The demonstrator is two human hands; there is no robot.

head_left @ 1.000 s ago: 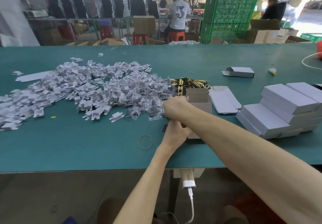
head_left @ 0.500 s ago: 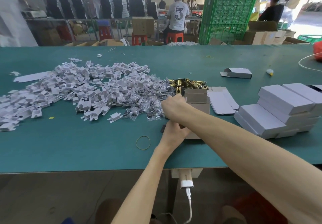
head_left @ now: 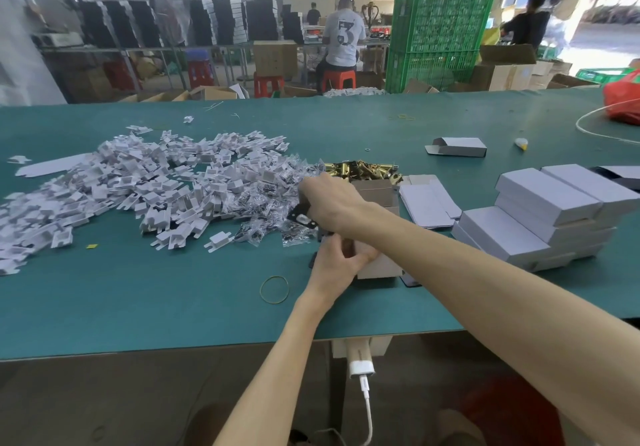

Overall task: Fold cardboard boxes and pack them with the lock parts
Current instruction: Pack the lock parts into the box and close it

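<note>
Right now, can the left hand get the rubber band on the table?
Probably yes. The band lies alone on the bare mat just beside the left hand, with nothing over it. But that hand grips the box, so it would have to let go first.

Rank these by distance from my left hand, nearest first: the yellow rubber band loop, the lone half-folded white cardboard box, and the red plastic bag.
1. Yellow rubber band loop, just left of the left hand.
2. Lone half-folded white cardboard box, farther back, right.
3. Red plastic bag, far right edge.
</note>
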